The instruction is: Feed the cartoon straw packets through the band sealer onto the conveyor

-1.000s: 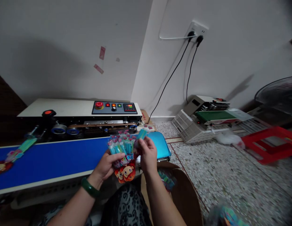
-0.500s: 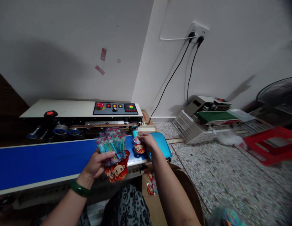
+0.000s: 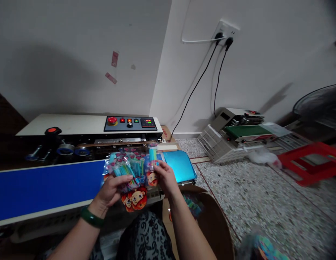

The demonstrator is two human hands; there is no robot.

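Observation:
My left hand (image 3: 112, 189) is closed on a fanned stack of clear packets (image 3: 137, 196), each showing blue-green sticks and a red-haired cartoon face. One similar packet (image 3: 152, 177) is pinched upright in my right hand (image 3: 165, 177), just right of the stack. Both hands are above the near edge of the blue conveyor belt (image 3: 48, 189) of a band sealing machine (image 3: 76, 124). Another clear packet (image 3: 105, 175), partly hidden by the stack, shows on the belt at the stack's left. My fingertips behind the packets are hidden.
A shiny blue plate (image 3: 180, 168) is at the belt's right end. Below my right arm stands a round-walled cardboard box (image 3: 218, 220) with packets inside. On the floor to the right are a white crate (image 3: 212, 144), a smaller green-belted machine (image 3: 246, 131) and a red plastic crate (image 3: 300, 162).
My right hand has drawn a packet back from the machine's entry, left towards the stack. A packet now shows on the belt left of the stack. My left hand has hardly moved.

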